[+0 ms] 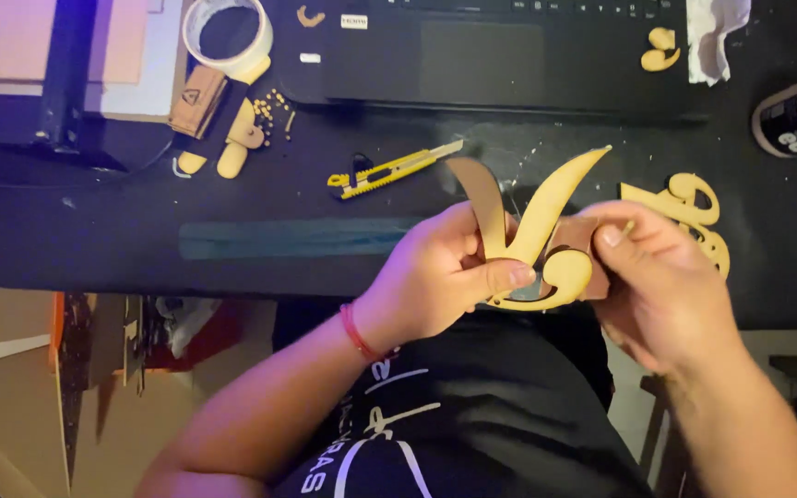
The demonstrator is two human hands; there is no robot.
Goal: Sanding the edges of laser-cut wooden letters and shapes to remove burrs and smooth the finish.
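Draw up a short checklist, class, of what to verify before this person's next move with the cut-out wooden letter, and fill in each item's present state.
1. Left hand grips the wooden letter, thumb across its lower edge: ok.
2. Right hand pinches the brown backing behind the letter: ok.
3. Letter held above the black desk, near its front edge, not resting on it: ok.
4. Yellow utility knife lies apart from both hands: ok.
5. Knife blade pulled in: cannot tell.
6. Second wooden cut-out lies on the desk, partly hidden behind the right hand: ok.
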